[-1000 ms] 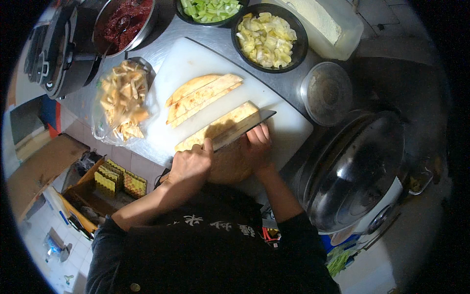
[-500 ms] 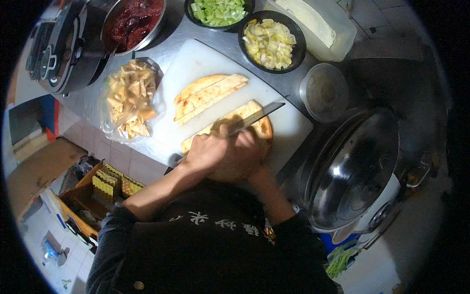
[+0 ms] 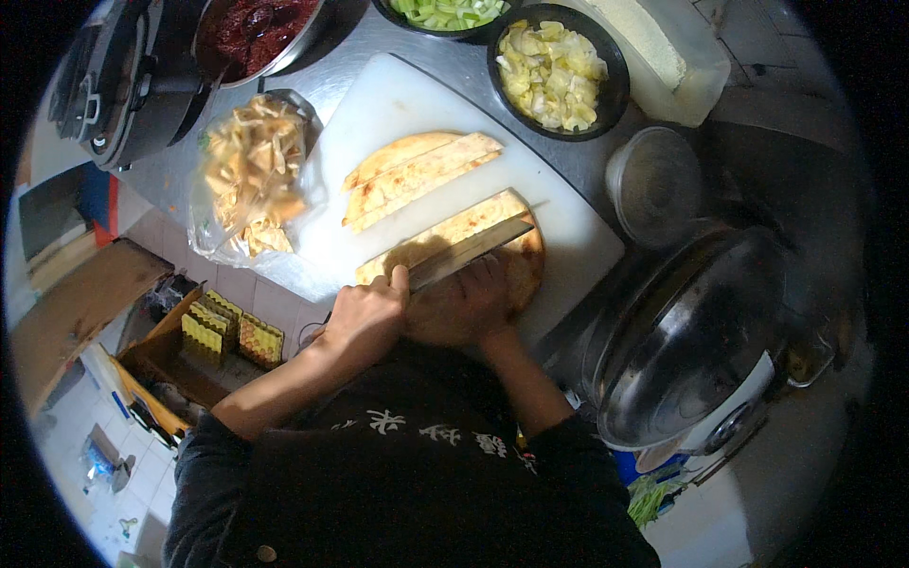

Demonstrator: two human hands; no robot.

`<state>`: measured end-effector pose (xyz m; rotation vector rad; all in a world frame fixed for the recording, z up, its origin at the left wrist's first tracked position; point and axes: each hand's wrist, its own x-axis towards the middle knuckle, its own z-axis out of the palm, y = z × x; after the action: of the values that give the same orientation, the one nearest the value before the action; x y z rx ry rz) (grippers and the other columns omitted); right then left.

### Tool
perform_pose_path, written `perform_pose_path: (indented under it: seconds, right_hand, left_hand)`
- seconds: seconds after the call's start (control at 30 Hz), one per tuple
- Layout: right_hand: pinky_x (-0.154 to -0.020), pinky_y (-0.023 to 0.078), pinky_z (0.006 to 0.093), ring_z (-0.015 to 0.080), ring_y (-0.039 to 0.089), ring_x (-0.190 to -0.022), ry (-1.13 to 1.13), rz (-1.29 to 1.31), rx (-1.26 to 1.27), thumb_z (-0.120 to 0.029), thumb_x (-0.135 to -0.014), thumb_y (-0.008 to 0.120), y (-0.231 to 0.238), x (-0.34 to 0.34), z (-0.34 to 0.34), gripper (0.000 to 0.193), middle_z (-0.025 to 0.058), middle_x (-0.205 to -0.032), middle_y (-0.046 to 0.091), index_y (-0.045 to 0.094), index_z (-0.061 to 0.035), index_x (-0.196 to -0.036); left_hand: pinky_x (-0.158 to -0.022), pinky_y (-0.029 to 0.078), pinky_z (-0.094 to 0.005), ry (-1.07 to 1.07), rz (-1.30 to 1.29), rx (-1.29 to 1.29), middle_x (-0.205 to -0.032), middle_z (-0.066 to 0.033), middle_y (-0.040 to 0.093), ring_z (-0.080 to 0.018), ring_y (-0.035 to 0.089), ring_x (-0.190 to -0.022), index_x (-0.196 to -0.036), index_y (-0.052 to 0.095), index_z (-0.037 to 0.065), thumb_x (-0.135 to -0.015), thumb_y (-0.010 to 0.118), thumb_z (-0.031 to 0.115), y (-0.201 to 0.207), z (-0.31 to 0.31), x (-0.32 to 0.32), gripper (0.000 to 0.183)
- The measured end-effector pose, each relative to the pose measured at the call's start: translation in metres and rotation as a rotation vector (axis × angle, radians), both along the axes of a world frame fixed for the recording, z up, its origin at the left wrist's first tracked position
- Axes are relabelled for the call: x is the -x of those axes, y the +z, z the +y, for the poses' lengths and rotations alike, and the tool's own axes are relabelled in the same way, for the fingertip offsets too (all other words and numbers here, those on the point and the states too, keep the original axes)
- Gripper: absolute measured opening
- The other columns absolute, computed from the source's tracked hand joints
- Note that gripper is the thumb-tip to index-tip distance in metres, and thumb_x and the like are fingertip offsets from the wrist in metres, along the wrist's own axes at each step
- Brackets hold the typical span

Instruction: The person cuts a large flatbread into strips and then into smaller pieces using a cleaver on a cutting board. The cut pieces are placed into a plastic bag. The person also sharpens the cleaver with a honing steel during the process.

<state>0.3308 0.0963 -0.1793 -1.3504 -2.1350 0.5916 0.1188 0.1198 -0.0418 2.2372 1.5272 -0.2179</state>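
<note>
The left hand [image 3: 365, 310] has its grip wrapped around the handle of a knife [image 3: 472, 254], whose blade slants over a round flatbread [image 3: 528, 269]. The right hand [image 3: 481, 295] rests on the bread beside the blade; shadow hides whether its grip is spread or pinching. The flatbread lies on a white cutting board [image 3: 377, 106], near cut strips [image 3: 417, 182]. Left of the board, a plastic bag of pieces [image 3: 254, 175] sits on the metal counter [image 3: 348, 55].

The knife blade [image 3: 473, 254] seems to be smooth metal, and the cutting board [image 3: 383, 104] is matt plastic. The bag [image 3: 251, 180] is of thin, shiny plastic. The pan [image 3: 696, 346] looks glossy and metallic.
</note>
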Motion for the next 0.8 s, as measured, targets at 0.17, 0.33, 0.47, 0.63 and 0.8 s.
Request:
perform_pose_path:
  seconds: [0.17, 0.33, 0.47, 0.63, 0.8]
  right_hand:
    - [-0.1, 0.046, 0.0569, 0.0405, 0.061, -0.107, -0.02, 0.014, 0.094, -0.024, -0.097, 0.059, -0.007, 0.009, -0.009, 0.032, 0.0217, -0.114, 0.064, 0.064, 0.0012, -0.116]
    - [-0.115, 0.034, 0.0526, 0.0353, 0.049, -0.132, 0.114, -0.167, 0.413, -0.037, -0.103, 0.047, -0.044, 0.022, -0.029, 0.058, 0.0221, -0.144, 0.05, 0.04, -0.001, -0.147]
    - [-0.106, 0.043, 0.0506, 0.0343, 0.057, -0.12, -0.029, 0.052, -0.101, -0.026, -0.101, 0.052, 0.029, 0.014, 0.013, 0.037, 0.0198, -0.127, 0.06, 0.057, 0.0015, -0.126]
    - [-0.088, 0.052, 0.0472, 0.0357, 0.063, -0.094, 0.03, 0.111, -0.407, -0.006, -0.087, 0.065, -0.001, 0.01, 0.028, 0.009, 0.0166, -0.092, 0.065, 0.061, 0.0015, -0.086]
    - [-0.085, 0.054, 0.0449, 0.0353, 0.065, -0.096, -0.13, 0.184, -0.233, 0.007, -0.078, 0.069, 0.035, 0.026, 0.028, 0.01, 0.0182, -0.098, 0.068, 0.067, 0.0068, -0.087]
  left_hand:
    - [-0.044, 0.055, -0.0384, 0.061, -0.15, 0.003, -0.071, -0.0146, 0.067, -0.0278, 0.07, -0.057, -0.094, 0.052, 0.002, -0.084, 0.061, 0.004, -0.023, 0.006, -0.009, 0.014]
    - [-0.049, 0.057, -0.0414, 0.016, -0.217, 0.041, -0.074, -0.0169, 0.068, -0.0305, 0.071, -0.06, -0.096, 0.052, 0.002, -0.086, 0.06, 0.007, -0.03, 0.021, -0.019, 0.014]
    - [-0.038, 0.051, -0.0371, 0.085, -0.192, 0.006, -0.069, -0.0165, 0.066, -0.023, 0.065, -0.049, -0.113, 0.052, -0.006, -0.088, 0.056, 0.003, -0.041, 0.02, -0.028, 0.027]
    - [-0.031, 0.047, -0.0348, 0.072, -0.056, 0.208, -0.065, -0.0186, 0.065, -0.0209, 0.062, -0.044, -0.124, 0.051, -0.012, -0.087, 0.046, -0.007, 0.014, 0.006, -0.007, 0.037]
    - [-0.04, 0.052, -0.0357, 0.042, 0.101, 0.049, -0.062, -0.015, 0.067, -0.0248, 0.071, -0.054, -0.095, 0.056, 0.0, -0.088, 0.056, -0.001, 0.027, -0.054, 0.066, 0.007]
